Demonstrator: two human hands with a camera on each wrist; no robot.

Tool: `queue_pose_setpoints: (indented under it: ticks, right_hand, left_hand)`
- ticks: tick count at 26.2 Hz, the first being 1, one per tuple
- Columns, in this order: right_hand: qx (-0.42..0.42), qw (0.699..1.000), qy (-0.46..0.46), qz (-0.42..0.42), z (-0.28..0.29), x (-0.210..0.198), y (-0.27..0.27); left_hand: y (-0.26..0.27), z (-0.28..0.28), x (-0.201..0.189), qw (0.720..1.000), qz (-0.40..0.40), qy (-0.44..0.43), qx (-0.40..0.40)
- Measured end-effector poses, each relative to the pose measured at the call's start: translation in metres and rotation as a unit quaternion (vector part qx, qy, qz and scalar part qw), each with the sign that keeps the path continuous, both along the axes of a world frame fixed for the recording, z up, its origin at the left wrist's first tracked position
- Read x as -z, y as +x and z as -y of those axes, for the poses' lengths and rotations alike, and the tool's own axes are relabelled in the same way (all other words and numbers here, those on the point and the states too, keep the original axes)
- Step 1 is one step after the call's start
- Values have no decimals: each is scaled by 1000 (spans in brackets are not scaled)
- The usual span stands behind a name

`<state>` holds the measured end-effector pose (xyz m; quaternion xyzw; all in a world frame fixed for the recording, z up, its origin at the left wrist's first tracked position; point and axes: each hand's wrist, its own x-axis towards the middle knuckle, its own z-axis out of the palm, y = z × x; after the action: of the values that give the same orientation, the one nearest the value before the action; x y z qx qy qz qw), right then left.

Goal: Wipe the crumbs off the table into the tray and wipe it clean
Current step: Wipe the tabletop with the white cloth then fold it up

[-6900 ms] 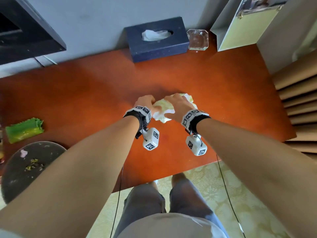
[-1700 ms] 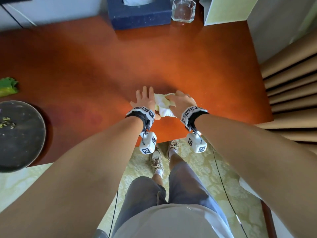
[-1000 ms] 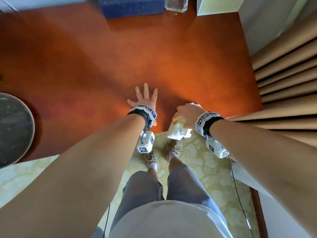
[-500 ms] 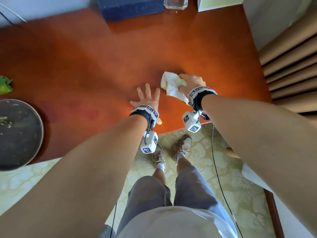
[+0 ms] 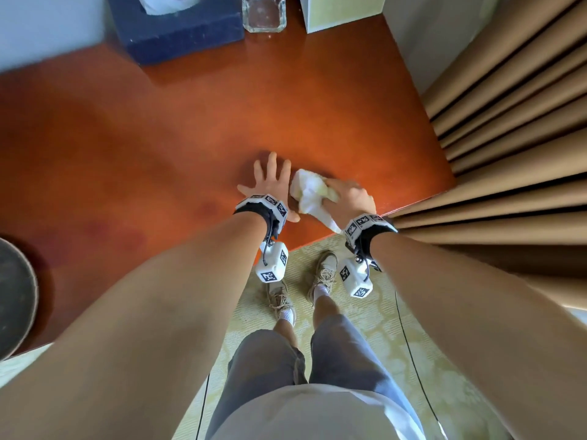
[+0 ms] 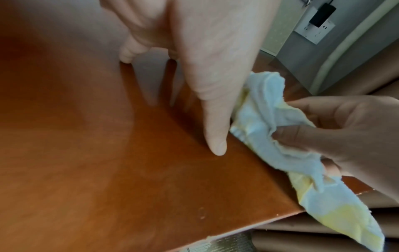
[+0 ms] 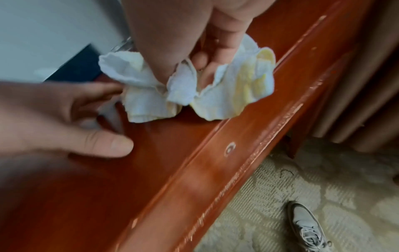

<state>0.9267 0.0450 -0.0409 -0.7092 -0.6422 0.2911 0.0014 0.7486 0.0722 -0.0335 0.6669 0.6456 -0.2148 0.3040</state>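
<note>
From the head view, the left hand (image 5: 270, 182) lay flat on the reddish-brown table (image 5: 178, 147) near its front edge, fingers straight and spread, holding nothing. Just beside it, the right hand (image 5: 347, 198) had its fingers curled round a crumpled white and pale yellow cloth (image 5: 309, 190), which rested on the tabletop between the two hands, one tail of it trailing back towards the right wrist. The dark round tray (image 5: 16, 300) sat at the far left, cut off by the frame and well apart from both hands. A navy tissue box (image 5: 181, 30), a clear glass (image 5: 263, 12) and a pale green box (image 5: 336, 9) stood along the wall at the back, and pleated tan curtains (image 5: 514, 128) hung to the right. From the left wrist view, the left hand (image 6: 202, 51) pressed down with extended fingers, the thumb pointing along the wood and touching the cloth (image 6: 265, 136); the right hand (image 6: 336, 136) gripped the bunched cloth, whose loose end hung past the table's (image 6: 97, 170) edge. From the right wrist view, the right hand (image 7: 192, 34) clutched the cloth (image 7: 226, 88) from above against the table (image 7: 108, 196), close to its moulded front edge, while the left hand (image 7: 60, 119) lay relaxed on the wood with a fingertip meeting the cloth. A patterned carpet (image 7: 302, 204) and one shoe (image 7: 306, 226) showed below.
</note>
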Motion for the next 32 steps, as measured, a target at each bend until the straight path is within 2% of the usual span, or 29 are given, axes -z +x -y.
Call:
queue_pose_setpoints:
  ticks: [3,6,9,13,17,21,24,27,32]
  right_hand:
    - [109,994,11,24,-14,3,33]
    - [219,975,9,47,-46,5,66]
    - [271,960,14,63,-77,8,73]
    - [246,965,6,85,-97,6,53]
    - [161,985,-5,66,-97,-1,17]
    - [43,999,-8,-3,-66,0,-24]
    - [17,1000,-8,-23,-39,4,-29]
    - [51,998,-2,-34,-15,6,-5]
    - [203,979,19,-3,-3,8,55]
  left_hand:
    - [13,-9,3,999,-24,-21,-3]
    - [16,-13,5,998,-39,-39,-1]
    - [14,-14,4,998,-43,-47,0]
    - [12,-16,5,998,-38,-54,1]
    - [12,-17,5,998,-38,-57,2]
    - [12,-17,4,997,-34,-61,-14]
    - [16,-18,3,997,-39,-62,-33]
    - [31,-14,-1,998,-33,-45,-31]
    - [48,-9,1,1000,-11,-23,-5]
